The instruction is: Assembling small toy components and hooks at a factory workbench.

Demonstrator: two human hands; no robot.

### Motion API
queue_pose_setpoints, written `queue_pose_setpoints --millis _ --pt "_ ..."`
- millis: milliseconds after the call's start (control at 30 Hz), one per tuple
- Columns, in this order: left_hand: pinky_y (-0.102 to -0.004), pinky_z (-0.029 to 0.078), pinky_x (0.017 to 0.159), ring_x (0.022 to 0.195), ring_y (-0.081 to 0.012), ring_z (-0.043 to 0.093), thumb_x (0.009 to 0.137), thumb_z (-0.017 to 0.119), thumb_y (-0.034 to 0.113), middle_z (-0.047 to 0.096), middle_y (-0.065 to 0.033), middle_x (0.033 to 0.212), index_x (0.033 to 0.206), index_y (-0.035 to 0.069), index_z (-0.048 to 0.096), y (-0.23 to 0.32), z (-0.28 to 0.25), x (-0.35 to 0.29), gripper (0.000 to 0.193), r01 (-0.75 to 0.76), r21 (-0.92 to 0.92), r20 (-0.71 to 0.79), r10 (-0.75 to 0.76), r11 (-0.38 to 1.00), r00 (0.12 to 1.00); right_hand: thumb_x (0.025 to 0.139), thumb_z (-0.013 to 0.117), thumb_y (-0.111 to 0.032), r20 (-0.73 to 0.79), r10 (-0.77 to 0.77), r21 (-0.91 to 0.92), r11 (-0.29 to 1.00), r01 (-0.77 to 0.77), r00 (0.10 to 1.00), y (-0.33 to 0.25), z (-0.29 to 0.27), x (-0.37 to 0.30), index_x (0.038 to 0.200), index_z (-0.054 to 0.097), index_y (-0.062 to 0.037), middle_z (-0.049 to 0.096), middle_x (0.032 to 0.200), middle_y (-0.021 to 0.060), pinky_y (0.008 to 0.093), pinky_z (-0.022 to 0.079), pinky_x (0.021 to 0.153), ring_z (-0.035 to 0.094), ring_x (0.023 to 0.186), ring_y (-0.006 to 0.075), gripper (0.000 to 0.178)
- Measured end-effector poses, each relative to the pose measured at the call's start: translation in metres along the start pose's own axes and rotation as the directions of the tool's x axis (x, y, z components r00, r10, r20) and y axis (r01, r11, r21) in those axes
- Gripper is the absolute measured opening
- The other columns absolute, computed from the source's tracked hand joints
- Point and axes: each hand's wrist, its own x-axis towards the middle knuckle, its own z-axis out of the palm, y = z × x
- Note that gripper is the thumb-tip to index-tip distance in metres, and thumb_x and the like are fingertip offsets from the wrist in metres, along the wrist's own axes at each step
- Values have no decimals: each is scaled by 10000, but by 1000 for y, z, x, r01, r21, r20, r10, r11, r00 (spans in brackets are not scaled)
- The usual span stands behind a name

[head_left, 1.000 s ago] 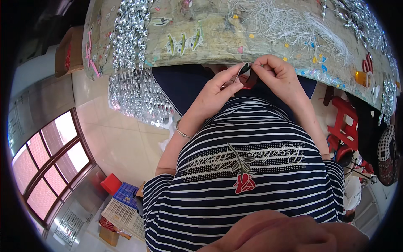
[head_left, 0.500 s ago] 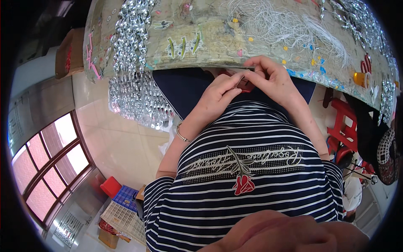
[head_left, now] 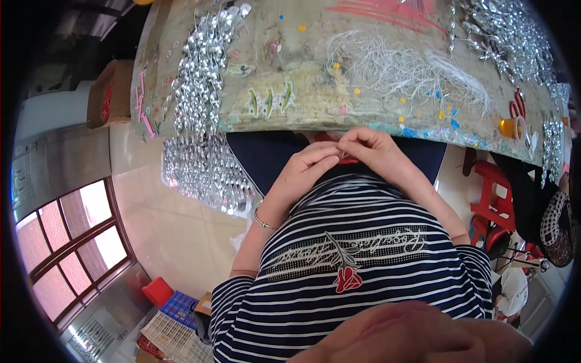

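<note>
My left hand (head_left: 307,170) and my right hand (head_left: 378,150) meet at the near edge of the table, above my lap. Thumb and index finger are pinched together on each hand, and the fingertips nearly touch. Whatever lies between them is too small to make out. On the tabletop just beyond is a loose tangle of white threads (head_left: 405,69). Strands of silver sequins (head_left: 200,78) lie to the left, with more silver strands (head_left: 203,175) hanging below the table edge there.
Red-handled scissors (head_left: 517,106) and an orange tape roll (head_left: 511,127) lie at the table's right. Silver strands (head_left: 508,42) heap at the far right. Green stickers (head_left: 269,101) sit near the front edge. A red stool (head_left: 493,190) stands to the right.
My right hand has come down off the table edge, closer to the left. The dark thin piece seen at its fingertips no longer shows. The view has shifted, showing more of the tabletop.
</note>
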Motion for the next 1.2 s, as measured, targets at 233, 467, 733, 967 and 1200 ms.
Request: queue_pose_setpoints --millis 233,467,733,967,1200 --pt "-182 447 644 703 -44 537 855 646 102 628 8 824 1017 23 669 8 15 9 182 350 -342 -1 -373 872 928 890 614 -131 -23 17 58 998 -15 1000 -4 -3 -2 946 670 -32 649 851 7 187 479 713 584 791 53 127" --pt "-182 408 604 690 -45 520 852 642 83 606 17 824 936 15 686 -1 16 6 118 326 -374 -24 -361 868 932 878 628 -119 -13 21 74 997 -20 1000 4 -4 -3 939 674 -22 654 870 10 204 478 733 586 807 62 123" --pt "-161 387 568 639 -24 510 854 637 85 628 8 780 908 29 679 5 18 -1 89 403 -239 -20 -420 883 907 884 617 -137 71 -73 -46 996 77 995 13 -2 -6 961 656 -18 654 852 -2 196 468 725 574 793 50 147" --pt "-171 396 580 675 -34 526 851 642 93 644 12 811 909 12 688 -2 6 -20 109 269 47 -145 -260 962 955 805 669 -215 75 -205 -558 802 211 976 11 -24 -25 912 644 -74 566 724 83 305 462 644 574 682 192 179" --pt "-172 366 521 616 -27 490 842 648 70 645 12 815 908 30 698 -22 -10 -49 91 279 11 -278 -265 960 923 798 649 -180 13 -425 -759 585 286 905 8 -70 -49 823 660 -90 589 787 108 373 472 682 587 782 295 94"
